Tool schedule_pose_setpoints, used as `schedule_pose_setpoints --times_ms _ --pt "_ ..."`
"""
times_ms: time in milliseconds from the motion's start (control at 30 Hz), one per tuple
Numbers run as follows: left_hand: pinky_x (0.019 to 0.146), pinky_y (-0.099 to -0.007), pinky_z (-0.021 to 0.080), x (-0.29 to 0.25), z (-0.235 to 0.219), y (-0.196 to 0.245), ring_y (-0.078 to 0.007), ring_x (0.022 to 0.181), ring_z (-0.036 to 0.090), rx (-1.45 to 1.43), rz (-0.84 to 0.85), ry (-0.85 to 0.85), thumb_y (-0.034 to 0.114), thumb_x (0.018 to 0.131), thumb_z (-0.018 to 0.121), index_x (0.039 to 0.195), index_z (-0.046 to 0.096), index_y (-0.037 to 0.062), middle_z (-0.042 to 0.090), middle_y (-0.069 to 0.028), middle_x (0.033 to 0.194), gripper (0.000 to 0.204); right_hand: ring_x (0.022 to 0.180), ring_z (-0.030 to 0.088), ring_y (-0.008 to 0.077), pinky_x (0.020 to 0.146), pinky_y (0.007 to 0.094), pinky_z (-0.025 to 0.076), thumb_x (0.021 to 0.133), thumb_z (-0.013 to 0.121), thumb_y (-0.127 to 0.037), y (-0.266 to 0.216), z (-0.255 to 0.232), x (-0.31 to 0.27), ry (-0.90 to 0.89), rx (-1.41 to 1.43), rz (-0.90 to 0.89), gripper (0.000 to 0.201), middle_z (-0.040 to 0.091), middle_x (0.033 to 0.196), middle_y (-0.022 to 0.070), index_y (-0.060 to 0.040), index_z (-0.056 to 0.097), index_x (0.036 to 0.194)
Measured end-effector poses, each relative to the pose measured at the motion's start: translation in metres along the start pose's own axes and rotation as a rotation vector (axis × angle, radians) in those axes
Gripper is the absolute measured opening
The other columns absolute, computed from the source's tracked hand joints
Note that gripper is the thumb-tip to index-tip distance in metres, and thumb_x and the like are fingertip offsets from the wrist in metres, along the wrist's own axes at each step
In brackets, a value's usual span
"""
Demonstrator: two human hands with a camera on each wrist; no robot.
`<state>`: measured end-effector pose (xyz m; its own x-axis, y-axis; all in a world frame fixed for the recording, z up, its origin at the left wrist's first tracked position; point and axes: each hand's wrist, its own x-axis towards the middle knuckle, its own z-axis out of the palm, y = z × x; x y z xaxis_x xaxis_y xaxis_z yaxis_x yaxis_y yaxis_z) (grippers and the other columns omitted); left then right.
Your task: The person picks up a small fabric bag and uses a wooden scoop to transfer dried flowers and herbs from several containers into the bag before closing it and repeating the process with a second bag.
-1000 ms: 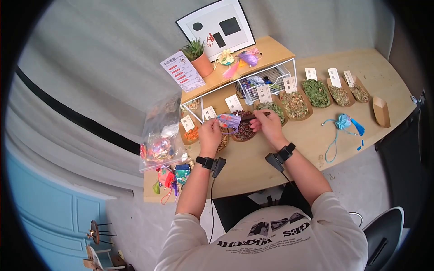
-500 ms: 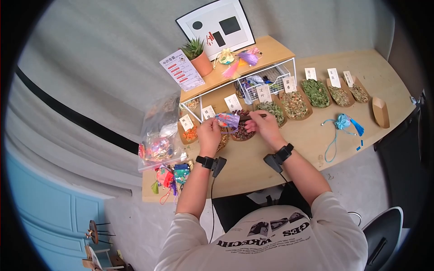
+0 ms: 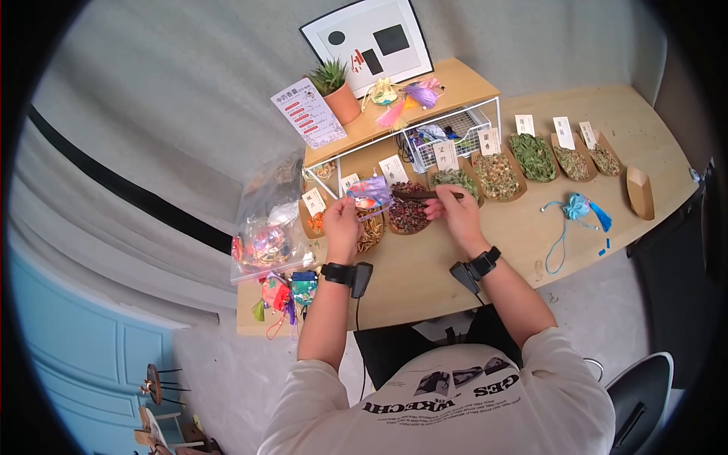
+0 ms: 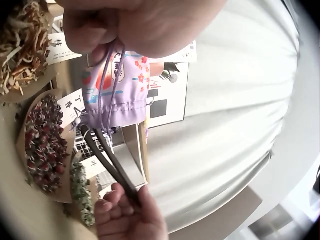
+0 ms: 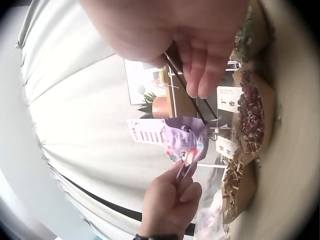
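My left hand (image 3: 343,227) pinches the closed end of a purple drawstring pouch (image 4: 131,102) printed with red flowers; its cord hangs down over the fabric. The pouch's gathered mouth faces my right hand (image 3: 459,218). Between thumb and fingers the right hand grips dark tongs (image 4: 127,186), whose two arms stand slightly apart. Their tips are right at the pouch mouth in both wrist views. Below the tongs sits a paper tray of dried dark-red buds (image 4: 47,145). Beside it, nearer the left hand, is a tray of brown shavings (image 3: 370,233).
More labelled herb trays run rightward, including green leaves (image 3: 533,158). A blue pouch with tassel (image 3: 576,206) and an unfilled paper tray (image 3: 639,193) lie at right. On the left are a clear plastic bag (image 3: 265,235) and several colourful pouches (image 3: 305,288). Behind stands a shelf (image 3: 440,95).
The left hand has shifted slightly left and down with the pouch, which now tilts higher. The right hand has moved slightly right, and more of the tongs shows between the hands.
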<state>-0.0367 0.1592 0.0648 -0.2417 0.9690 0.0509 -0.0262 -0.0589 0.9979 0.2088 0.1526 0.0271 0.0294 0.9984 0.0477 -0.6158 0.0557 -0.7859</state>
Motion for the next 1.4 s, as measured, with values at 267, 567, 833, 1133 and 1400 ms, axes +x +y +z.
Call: schedule_pose_setpoints --times_ms 267,567,833,1133,1400 --pt "0.040 -0.0206 0.026 -0.015 -0.027 0.004 -0.0028 0.046 0.030 -0.553 -0.149 -0.301 0.017 0.105 0.052 0.095 0.057 0.0108 0.051 0.0054 0.072 0.013 0.076 0.069 0.0175 0.065 0.0286 0.057 0.099 0.063 -0.015 -0.017 -0.016 -0.013 0.084 0.058 0.031 0.021 0.070 0.089 0.0125 0.0026 0.063 0.111" --pt "0.042 -0.0185 0.035 -0.030 -0.034 -0.002 -0.0054 0.056 0.046 -0.647 -0.117 -0.512 0.012 0.102 0.052 0.115 0.059 0.0084 0.061 -0.0003 0.085 0.016 0.059 0.056 0.0086 0.054 0.0239 0.045 0.093 0.069 -0.009 -0.019 -0.018 -0.021 0.053 -0.006 -0.079 0.007 0.063 0.074 0.0019 -0.0029 0.065 0.092" --pt "0.052 -0.0266 0.054 -0.051 -0.017 0.004 -0.0177 0.082 0.068 -0.601 -0.136 -0.282 0.014 0.099 0.055 0.116 0.059 0.0067 0.067 -0.0130 0.102 0.019 0.054 0.053 0.0095 0.051 0.0247 0.043 0.092 0.068 -0.005 -0.031 -0.011 -0.033 0.042 0.039 -0.002 0.006 0.058 0.067 0.0006 -0.0034 0.062 0.089" --pt "0.041 -0.0248 0.036 -0.067 -0.034 -0.042 -0.0101 0.054 0.049 -0.968 -0.341 -0.527 0.027 0.101 0.050 0.114 0.057 0.0115 0.064 -0.0117 0.092 0.021 0.056 0.055 0.0105 0.053 0.0253 0.045 0.092 0.067 -0.005 -0.040 -0.003 -0.056 -0.066 0.004 0.089 0.006 0.059 0.069 0.0016 -0.0023 0.062 0.094" --pt "0.037 -0.0231 0.032 -0.090 -0.027 -0.047 -0.0085 0.040 0.035 -0.740 -0.441 -0.289 0.020 0.102 0.052 0.119 0.057 0.0112 0.062 -0.0054 0.082 0.020 0.058 0.055 0.0090 0.055 0.0234 0.043 0.091 0.069 -0.004 -0.040 0.004 -0.073 -0.126 -0.142 0.081 0.006 0.061 0.070 0.0015 -0.0026 0.063 0.094"
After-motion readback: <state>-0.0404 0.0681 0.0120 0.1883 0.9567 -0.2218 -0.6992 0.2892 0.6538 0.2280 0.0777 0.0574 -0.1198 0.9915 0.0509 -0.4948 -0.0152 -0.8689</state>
